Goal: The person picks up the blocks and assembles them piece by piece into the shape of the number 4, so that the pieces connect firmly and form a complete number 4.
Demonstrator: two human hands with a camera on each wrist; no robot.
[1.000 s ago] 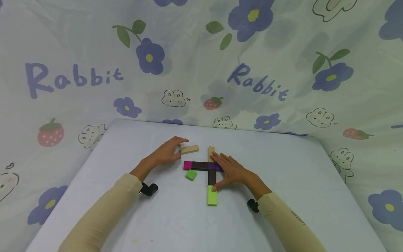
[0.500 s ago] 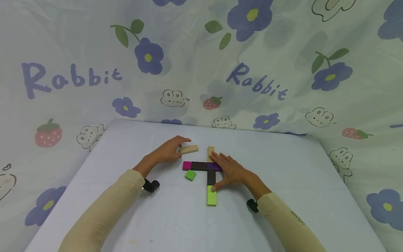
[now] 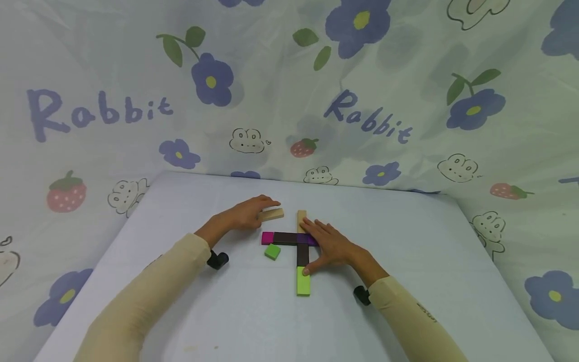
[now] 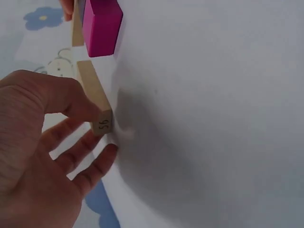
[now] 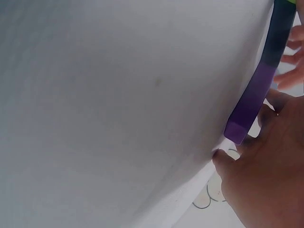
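In the head view, my left hand (image 3: 246, 213) pinches the near end of a plain wooden block (image 3: 273, 214) between thumb and fingers. The left wrist view shows the thumb on that block (image 4: 94, 88), beside digits printed on its end. My right hand (image 3: 333, 245) lies with fingers spread over a cross of blocks. Its fingertips touch a second wooden block (image 3: 301, 217) at the top, and its thumb rests by a lime block (image 3: 303, 285) at the bottom. The cross also has a magenta block (image 3: 267, 238), dark brown blocks (image 3: 285, 239) and a purple block (image 5: 254, 99), partly covered.
A small green block (image 3: 272, 252) lies loose just below the cross's left arm. All blocks are on a white-covered table (image 3: 253, 322). Behind its far edge hangs a white curtain (image 3: 271, 95) printed with flowers and rabbits.
My left hand has moved slightly right and its fingers have closed in on the wooden block's end. The right hand and the cross of blocks stay in place.
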